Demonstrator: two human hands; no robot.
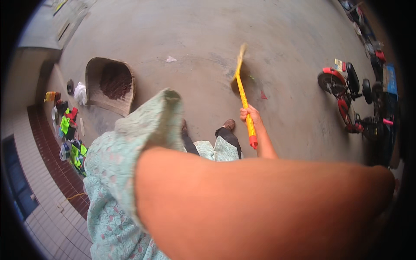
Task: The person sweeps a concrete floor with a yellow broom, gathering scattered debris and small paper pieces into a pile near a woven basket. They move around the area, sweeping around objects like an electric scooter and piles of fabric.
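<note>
My right hand (252, 115) is wrapped round the yellow handle of a broom (242, 89), close to its red end. The broom points away from me, and its tan head, smeared by motion, is at the concrete floor (195, 82). Across the lower part of the view, very near, stretches my bare left arm (260, 203), coming out of a loose pale green sleeve (117, 160). The hand of that arm does not show. Ahead to the left sits a woven scoop-shaped basket (93, 82) with dark reddish-brown stuff in it.
Small scraps (171, 59) and a red bit (263, 95) lie on the floor. To the right stands a red and black scooter (342, 102) beside other vehicles. A white bag (80, 93) and a heap of bright clothes (69, 125) lie at the left, along tiled steps (47, 143).
</note>
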